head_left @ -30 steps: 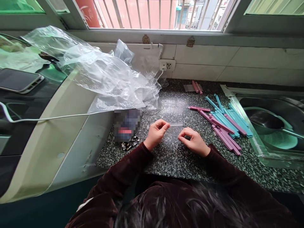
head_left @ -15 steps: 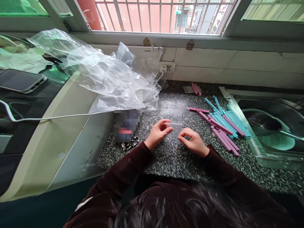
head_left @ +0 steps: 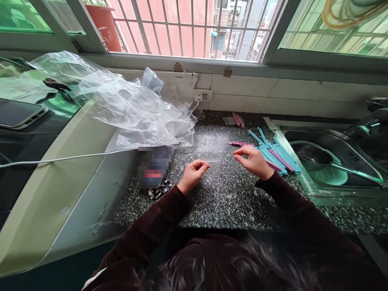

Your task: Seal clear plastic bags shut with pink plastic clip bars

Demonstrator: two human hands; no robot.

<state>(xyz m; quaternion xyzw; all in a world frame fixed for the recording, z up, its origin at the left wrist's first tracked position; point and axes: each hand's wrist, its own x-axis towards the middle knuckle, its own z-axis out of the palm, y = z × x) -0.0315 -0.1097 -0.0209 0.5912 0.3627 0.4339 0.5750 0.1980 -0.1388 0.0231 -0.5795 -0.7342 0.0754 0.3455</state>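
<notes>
My left hand (head_left: 191,176) pinches the left end of a small clear zip bag (head_left: 214,170), whose white top strip shows just above the counter. My right hand (head_left: 254,161) is apart from the bag, over the near left side of a pile of clips. Its thumb and forefinger reach left with a small gap at the tips, and nothing shows between them. The pile mixes teal bag clips (head_left: 280,150) and pink bag clips (head_left: 280,159). My right hand and sleeve hide part of it.
Two pink clips (head_left: 238,119) lie by the wall on a small clear packet (head_left: 228,121). Large crumpled plastic bags (head_left: 133,109) cover the left. A blurred dark item (head_left: 156,165) sits beside my left hand. The sink (head_left: 357,149) holding a pan (head_left: 313,157) is right.
My right hand has left the small bag's side and moved up and right to the clips. The left hand keeps hold of the bag. The whole view has shifted slightly.
</notes>
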